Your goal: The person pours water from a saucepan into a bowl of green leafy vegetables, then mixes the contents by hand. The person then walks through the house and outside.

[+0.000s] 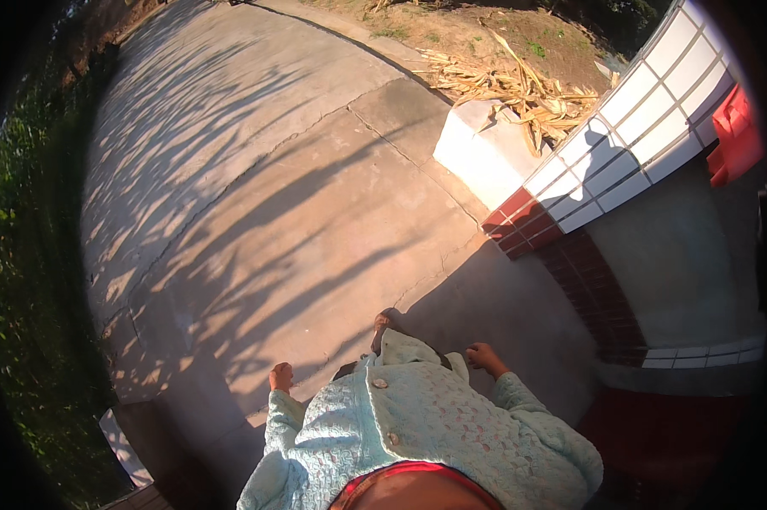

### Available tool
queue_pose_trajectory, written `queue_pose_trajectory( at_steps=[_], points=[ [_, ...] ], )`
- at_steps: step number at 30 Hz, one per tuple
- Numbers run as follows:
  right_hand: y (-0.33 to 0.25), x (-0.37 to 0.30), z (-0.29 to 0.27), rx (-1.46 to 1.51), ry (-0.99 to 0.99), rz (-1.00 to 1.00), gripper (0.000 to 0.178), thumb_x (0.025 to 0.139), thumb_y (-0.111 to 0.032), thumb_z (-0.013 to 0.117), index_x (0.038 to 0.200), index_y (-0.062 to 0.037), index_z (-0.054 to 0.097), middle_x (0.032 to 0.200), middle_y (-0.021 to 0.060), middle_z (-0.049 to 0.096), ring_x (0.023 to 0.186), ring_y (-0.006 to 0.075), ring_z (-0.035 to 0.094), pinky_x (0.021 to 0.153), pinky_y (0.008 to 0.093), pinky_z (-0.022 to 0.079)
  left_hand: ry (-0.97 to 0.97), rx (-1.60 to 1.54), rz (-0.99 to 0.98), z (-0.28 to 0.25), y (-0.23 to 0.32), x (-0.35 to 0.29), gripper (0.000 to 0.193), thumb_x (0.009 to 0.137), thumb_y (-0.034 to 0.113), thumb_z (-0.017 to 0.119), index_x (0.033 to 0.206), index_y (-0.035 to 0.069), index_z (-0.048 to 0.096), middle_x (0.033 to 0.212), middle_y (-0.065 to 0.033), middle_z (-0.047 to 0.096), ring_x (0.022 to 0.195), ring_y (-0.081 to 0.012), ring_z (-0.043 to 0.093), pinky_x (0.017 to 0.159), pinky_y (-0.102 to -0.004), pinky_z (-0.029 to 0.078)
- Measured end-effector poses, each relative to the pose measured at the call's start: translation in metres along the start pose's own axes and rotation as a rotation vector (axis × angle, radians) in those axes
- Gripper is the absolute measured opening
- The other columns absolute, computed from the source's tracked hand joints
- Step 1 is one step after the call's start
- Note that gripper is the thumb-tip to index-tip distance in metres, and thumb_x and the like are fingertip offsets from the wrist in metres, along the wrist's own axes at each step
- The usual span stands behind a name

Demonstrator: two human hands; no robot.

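My left hand point(281, 376) hangs beside my body in the sunlight, its fingers curled in. I see nothing held in it, and it touches nothing. On the other side, my right hand point(486, 359) is out in front of the hip, with its fingers loosely closed and no object showing in them. Both arms wear the pale green sleeves of a knitted, buttoned jacket point(451, 416). One foot point(382, 327) shows ahead of the jacket's hem, on the concrete ground point(315, 255).
At the right stands a wall corner with white and dark red tiles point(583, 183). Next to it is a pale block point(481, 149) with dry corn husks point(536, 98) behind. Green plants point(43, 297) line the left side. Red cloth point(734, 140) hangs at far right.
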State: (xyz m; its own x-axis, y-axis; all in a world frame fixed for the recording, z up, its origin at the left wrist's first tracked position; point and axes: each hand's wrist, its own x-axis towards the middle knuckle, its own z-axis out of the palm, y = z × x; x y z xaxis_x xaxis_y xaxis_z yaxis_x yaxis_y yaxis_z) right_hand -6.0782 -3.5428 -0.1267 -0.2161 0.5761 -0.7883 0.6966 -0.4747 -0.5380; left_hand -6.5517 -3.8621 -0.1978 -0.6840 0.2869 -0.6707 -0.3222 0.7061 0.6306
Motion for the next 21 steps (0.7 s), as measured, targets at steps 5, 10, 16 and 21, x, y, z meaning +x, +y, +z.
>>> queue_pose_trajectory(
  at_steps=[5,10,16,21],
  points=[
    [-0.093,0.090,-0.024,0.192,0.061,-0.136,0.030,0.080,-0.022,0.051,0.100,0.0012,0.054,0.072,0.0058,0.054,0.059,0.0129,0.052,0.050,0.0262,0.045,-0.032,0.003,-0.240,0.008,0.018,0.004,0.025,0.072,0.020,0.052,0.089,0.004,0.062,0.068,-0.0036,0.058,0.059,-0.0130,0.055,0.048,-0.0294,0.047],
    [-0.184,0.155,-0.036,-0.022,0.074,-0.183,0.026,0.080,-0.022,0.049,0.095,-0.0006,0.055,0.069,0.0043,0.055,0.058,0.0123,0.053,0.050,0.0261,0.045,-0.105,0.515,0.055,0.013,-0.003,0.074,0.022,0.067,0.026,0.057,0.080,0.009,0.063,0.078,-0.0042,0.062,0.068,-0.0163,0.059,0.060,-0.0321,0.050],
    [-0.309,0.195,-0.005,-0.184,-0.080,-0.343,0.030,0.081,-0.022,0.050,0.102,-0.0011,0.054,0.079,0.0070,0.059,0.065,0.0142,0.058,0.055,0.0271,0.047,-0.297,1.294,0.428,0.026,0.068,0.161,0.019,0.057,0.024,0.069,0.070,0.013,0.060,0.074,-0.0030,0.060,0.073,-0.0210,0.059,0.061,-0.0352,0.049],
    [-0.381,0.216,-0.013,-0.037,-0.004,-0.278,0.029,0.083,-0.020,0.050,0.105,-0.0020,0.054,0.085,0.0072,0.058,0.069,0.0147,0.059,0.058,0.0268,0.048,-0.322,1.216,0.509,0.061,0.183,0.229,0.014,0.059,0.014,0.068,0.069,0.012,0.059,0.072,-0.0022,0.060,0.070,-0.0177,0.059,0.059,-0.0319,0.049]
  ],
)
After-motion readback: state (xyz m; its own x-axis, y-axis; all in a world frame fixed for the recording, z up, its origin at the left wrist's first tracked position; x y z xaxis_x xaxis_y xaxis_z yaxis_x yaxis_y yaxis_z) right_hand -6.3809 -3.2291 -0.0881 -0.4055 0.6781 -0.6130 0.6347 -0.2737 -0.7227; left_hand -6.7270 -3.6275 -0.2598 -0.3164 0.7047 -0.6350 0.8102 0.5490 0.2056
